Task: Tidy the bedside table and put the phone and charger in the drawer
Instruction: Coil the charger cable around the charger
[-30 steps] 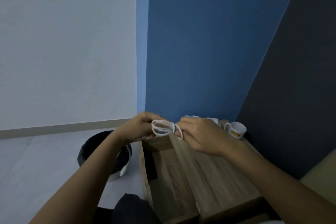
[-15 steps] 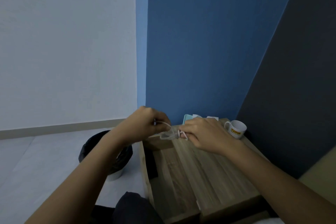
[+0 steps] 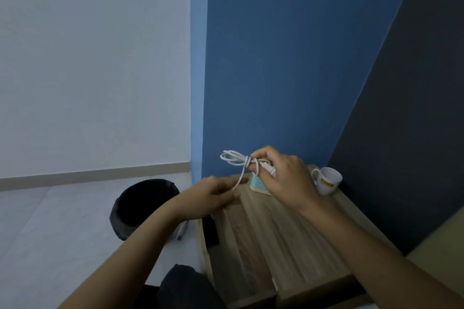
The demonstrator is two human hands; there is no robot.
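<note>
Coiled charger cable (image 3: 236, 159) in right hand (image 3: 283, 180) above bedside table (image 3: 288, 238) edge.

Coiled white charger cable (image 3: 236, 159), teal phone (image 3: 258, 184)

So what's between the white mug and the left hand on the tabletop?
In the head view, the right hand, gripping the bundled white charger cable, hangs between white mug and left hand, above a light-blue phone.

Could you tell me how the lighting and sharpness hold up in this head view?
Head view: dim, bluish, no glare; wide-angle lens tilts the wall edges; the white cable in the right hand reads clearly, the left hand is slightly soft, the mug print is blurred.
</note>
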